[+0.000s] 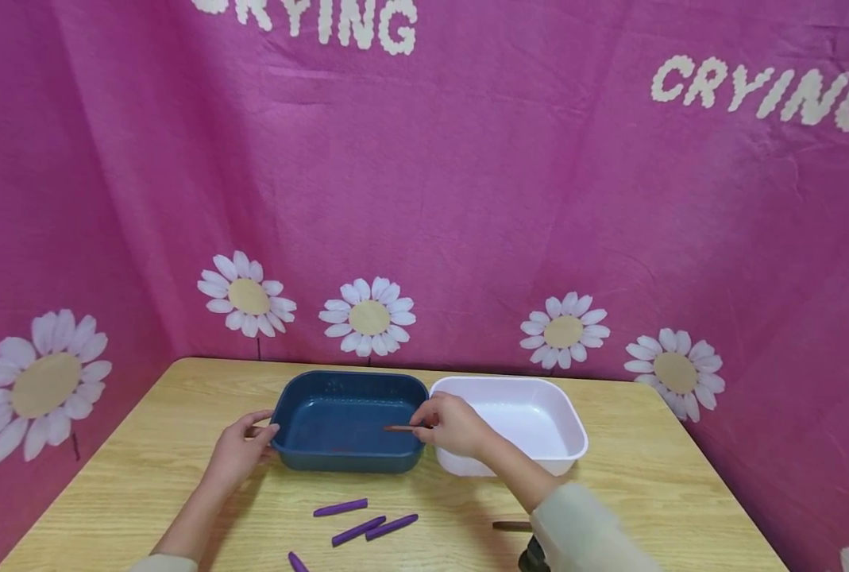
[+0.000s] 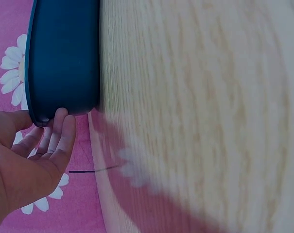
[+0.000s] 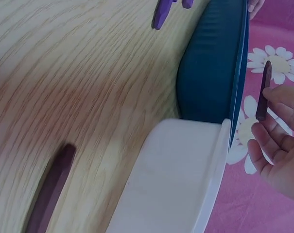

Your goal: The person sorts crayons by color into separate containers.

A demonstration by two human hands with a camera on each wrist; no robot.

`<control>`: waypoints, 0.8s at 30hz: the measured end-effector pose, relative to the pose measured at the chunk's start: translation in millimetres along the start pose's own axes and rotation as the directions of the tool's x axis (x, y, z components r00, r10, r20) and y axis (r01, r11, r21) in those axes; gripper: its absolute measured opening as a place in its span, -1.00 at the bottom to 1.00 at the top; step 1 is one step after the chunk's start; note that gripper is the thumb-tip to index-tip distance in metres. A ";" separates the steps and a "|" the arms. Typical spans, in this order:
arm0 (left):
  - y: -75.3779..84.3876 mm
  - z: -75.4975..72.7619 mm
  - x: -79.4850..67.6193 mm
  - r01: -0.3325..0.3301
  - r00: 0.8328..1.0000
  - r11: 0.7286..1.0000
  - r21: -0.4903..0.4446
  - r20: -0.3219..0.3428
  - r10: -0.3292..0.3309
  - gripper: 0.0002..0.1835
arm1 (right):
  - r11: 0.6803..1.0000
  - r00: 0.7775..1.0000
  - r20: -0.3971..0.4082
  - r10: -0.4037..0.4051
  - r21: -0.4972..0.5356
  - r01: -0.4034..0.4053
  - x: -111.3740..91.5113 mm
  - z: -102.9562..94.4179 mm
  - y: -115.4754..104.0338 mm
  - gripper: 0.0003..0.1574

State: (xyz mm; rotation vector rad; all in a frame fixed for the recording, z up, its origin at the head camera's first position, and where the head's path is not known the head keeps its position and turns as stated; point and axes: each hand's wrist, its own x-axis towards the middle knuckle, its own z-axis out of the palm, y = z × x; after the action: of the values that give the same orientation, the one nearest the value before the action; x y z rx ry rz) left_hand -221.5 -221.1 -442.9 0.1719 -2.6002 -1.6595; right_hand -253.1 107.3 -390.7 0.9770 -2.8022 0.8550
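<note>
My left hand (image 1: 240, 451) holds the left end of a dark blue basin (image 1: 353, 462), thumb at its rim and fingers against the outer wall. Between the thumb and fingers of my right hand (image 1: 458, 427) is a brown crayon (image 1: 399, 428), pinched above the right part of that basin. In the right wrist view the crayon (image 3: 265, 92) points upward past the basin's rim. A small reddish patch (image 1: 341, 450) shows low inside the basin, close to its near wall. Several purple crayons (image 1: 341, 508) lie on the table in front of the basin.
A white basin (image 1: 574, 413) stands right beside the blue one, partly behind my right forearm. Another brown crayon (image 1: 511, 526) lies on the wooden table (image 1: 653, 492) near my right sleeve, next to a small black object (image 1: 534, 556). A pink cloth with daisies (image 1: 467, 199) hangs behind the table.
</note>
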 end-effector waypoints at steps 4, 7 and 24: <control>-0.6 1.1 1.1 0.008 1.000 1.000 0.006 0.002 -0.008 -0.53 | 0.999 0.999 0.006 0.032 -0.009 -0.032 6.1 5.8 -1.0 -0.90; -0.3 1.4 1.5 0.009 1.000 1.000 0.010 -0.003 -0.009 -0.54 | 0.999 0.999 0.004 0.042 -0.012 -0.042 11.5 10.1 -1.3 -0.90; -1.0 1.0 0.2 0.012 1.000 1.000 0.013 -0.004 -0.011 -0.54 | 0.991 0.991 0.037 0.126 0.041 -0.127 30.8 37.0 -8.2 -0.87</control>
State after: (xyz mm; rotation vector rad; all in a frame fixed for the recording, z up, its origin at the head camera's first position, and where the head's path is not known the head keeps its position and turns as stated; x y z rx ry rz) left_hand -221.8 -220.6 -444.2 0.1907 -2.6132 -1.6439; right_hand -268.2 65.6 -411.1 0.8345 -2.9136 0.9247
